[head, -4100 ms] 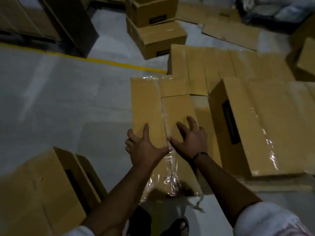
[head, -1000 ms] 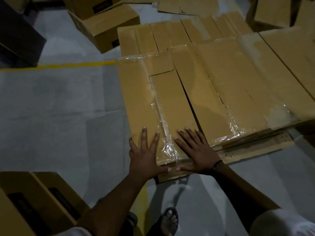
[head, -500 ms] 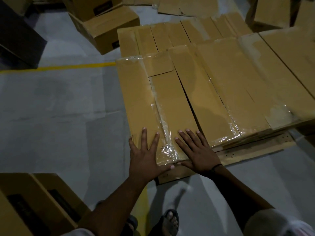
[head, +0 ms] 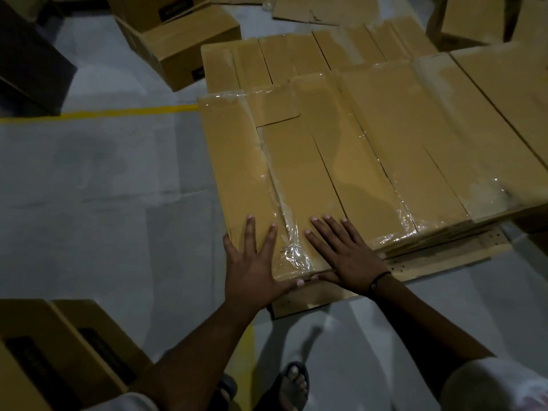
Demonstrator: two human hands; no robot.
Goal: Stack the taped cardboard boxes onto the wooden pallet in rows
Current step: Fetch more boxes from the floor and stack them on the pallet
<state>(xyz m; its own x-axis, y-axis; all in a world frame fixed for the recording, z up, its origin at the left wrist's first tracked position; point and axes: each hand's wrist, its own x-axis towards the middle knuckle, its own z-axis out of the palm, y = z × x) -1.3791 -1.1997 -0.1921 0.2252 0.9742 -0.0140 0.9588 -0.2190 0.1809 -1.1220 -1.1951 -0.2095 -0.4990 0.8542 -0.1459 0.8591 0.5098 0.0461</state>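
Box, carried seconds ago, now down on pallet at the row's nine-o'clock end; left hand and right hand flat on top, fingers spread wide, gripping nothing. Probably seated; next box due.

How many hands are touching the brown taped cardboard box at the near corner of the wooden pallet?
2. The left hand lies flat on the brown taped cardboard box near its left edge; the right hand lies flat beside it. None seems hidden.

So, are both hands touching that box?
Touching. The head view shows the left hand and the right hand lying flat, fingers spread, on the near end of the box.
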